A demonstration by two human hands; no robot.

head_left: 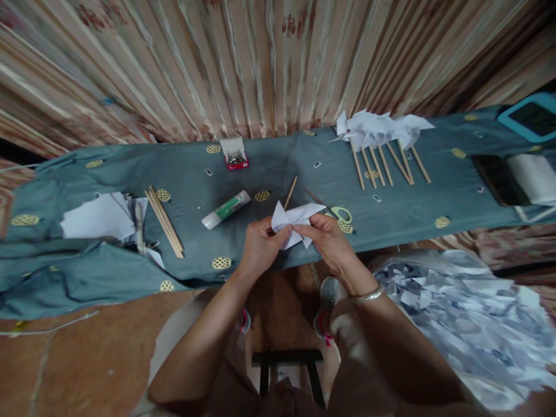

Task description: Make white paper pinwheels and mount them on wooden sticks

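Observation:
A folded white paper pinwheel [293, 222] is held over the near edge of a low table covered in a grey-blue cloth [278, 174]. My left hand [259, 248] pinches its left side with closed fingers. My right hand [326, 238] grips its right side, fingers also closed; a bangle shows on that wrist. One wooden stick [290, 193] pokes out behind the paper. A glue stick [226, 209] lies just left of my hands, and green-handled scissors [337, 213] lie just right of them.
Several finished paper pinwheels on sticks [382, 145] lie at the back right. A bundle of plain sticks [165, 222] and white paper sheets [98, 219] sit at the left. A small red box of pins [235, 155] stands at the back. A phone [498, 179], a tablet [532, 117] and a heap of paper scraps [460, 313] are at the right.

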